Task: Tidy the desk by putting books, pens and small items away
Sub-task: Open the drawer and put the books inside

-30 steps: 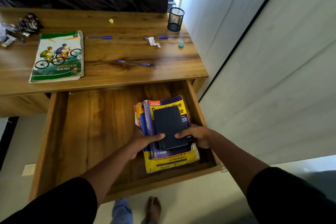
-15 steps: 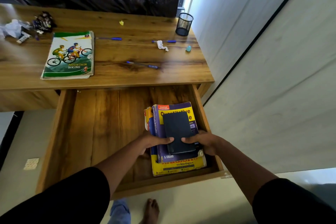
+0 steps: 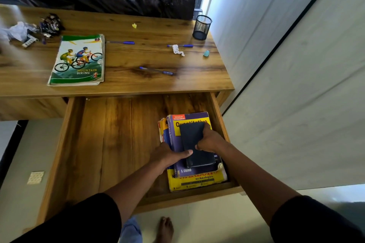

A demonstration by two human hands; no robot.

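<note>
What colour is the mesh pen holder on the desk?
The pen holder is black; the head view shows it clearly, near the desk's far right corner.

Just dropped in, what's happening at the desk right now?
A person is loading books into the open drawer. Both hands are on the stack in its right front corner: the left hand holds the stack's left side with the thumb on the dark notebook on top, and the right hand grips that notebook. On the desk lie the biking book, three blue pens, paper scraps and an empty pen cup.
</note>
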